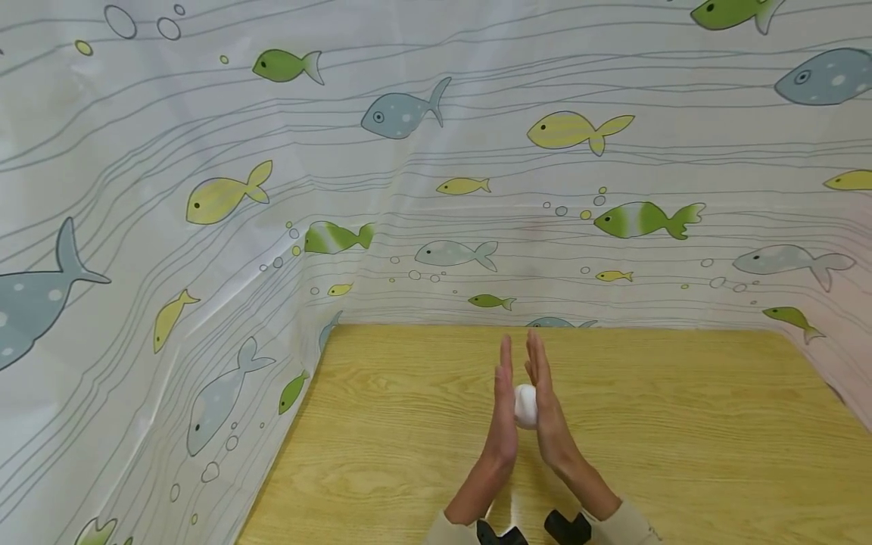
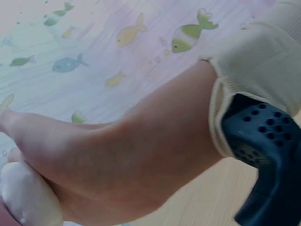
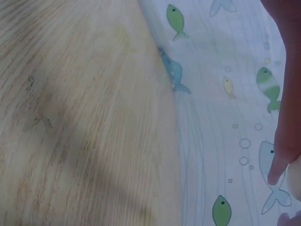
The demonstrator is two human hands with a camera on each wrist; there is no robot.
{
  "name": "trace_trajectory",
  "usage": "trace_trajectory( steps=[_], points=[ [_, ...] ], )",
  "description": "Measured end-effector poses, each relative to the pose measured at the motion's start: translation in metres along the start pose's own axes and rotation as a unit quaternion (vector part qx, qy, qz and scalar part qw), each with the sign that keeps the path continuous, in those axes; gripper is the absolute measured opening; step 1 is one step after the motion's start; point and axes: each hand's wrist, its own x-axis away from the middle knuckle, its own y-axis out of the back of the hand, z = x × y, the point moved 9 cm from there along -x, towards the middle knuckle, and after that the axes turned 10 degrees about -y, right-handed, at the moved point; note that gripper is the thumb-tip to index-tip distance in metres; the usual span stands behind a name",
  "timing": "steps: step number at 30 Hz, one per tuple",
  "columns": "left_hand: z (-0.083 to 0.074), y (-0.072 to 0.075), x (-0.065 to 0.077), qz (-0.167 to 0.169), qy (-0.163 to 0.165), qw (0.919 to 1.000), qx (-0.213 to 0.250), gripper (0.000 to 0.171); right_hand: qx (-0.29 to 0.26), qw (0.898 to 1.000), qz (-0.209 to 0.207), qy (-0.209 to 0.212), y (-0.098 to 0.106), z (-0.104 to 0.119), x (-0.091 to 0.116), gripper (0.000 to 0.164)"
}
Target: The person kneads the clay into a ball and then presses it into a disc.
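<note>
Between the two palms sits a smooth white ball (image 1: 526, 406), held above the table. My left hand (image 1: 504, 420) is upright on its left side, palm inward, with fingers straight and pointing away. Mirroring it, my right hand (image 1: 552, 424) presses from the other side, its fingers also straight. At the lower left of the left wrist view the white ball (image 2: 29, 195) looks like a rounded lump against the left hand (image 2: 80, 155). Only a sliver of the right hand (image 3: 289, 108) and the edge of the ball (image 3: 295, 179) appear in the right wrist view.
A wood-grain table (image 1: 381, 424) extends beneath both hands. White sheeting (image 1: 477, 45) printed with fish rises behind the table and along its left and right sides. Black devices (image 1: 568, 527) are worn at the wrists, by the cream sleeves (image 1: 623, 522).
</note>
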Motion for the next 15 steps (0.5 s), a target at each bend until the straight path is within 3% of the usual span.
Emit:
trace_trajectory(
  steps=[3,15],
  points=[
    [0.001,0.004,-0.002,-0.013,0.0,0.9999,0.003,0.062,-0.012,1.0,0.016,0.017,-0.004,0.002,0.003,0.057],
    [-0.004,0.02,-0.015,-0.052,-0.025,0.9983,-0.005,0.065,-0.019,0.997,0.046,-0.057,-0.02,-0.002,0.017,0.055]
  ],
)
